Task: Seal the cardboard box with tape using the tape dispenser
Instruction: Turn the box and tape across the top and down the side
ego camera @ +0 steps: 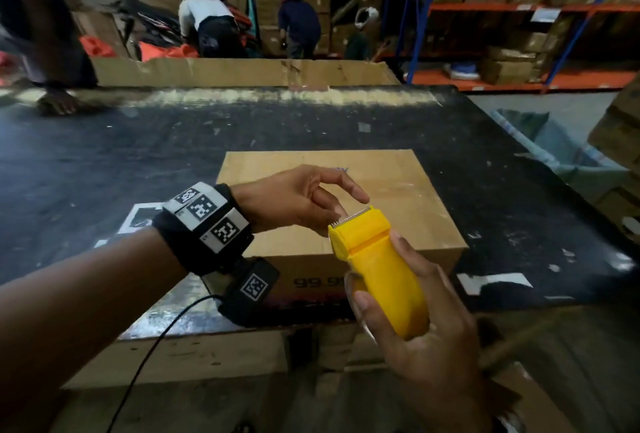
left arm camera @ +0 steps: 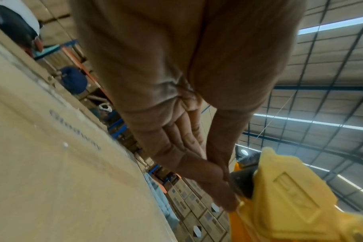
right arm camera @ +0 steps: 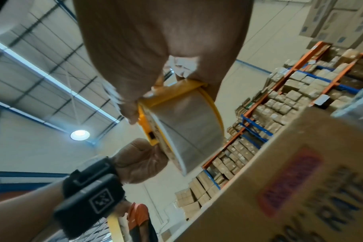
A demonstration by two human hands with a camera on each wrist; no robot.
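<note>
My right hand (ego camera: 426,325) grasps the yellow tape dispenser (ego camera: 377,270), fingers wrapped round its body, serrated blade end up. It is held in the air above the near edge of the black tabletop (ego camera: 138,142), in front of the cardboard box (ego camera: 391,190). The roll of clear tape (right arm camera: 189,127) sits in the dispenser. My left hand (ego camera: 298,200) is at the blade end, fingertips (left arm camera: 228,204) touching there; whether they pinch the tape end I cannot tell. The box lies flat, flaps closed, near the tabletop's front edge.
</note>
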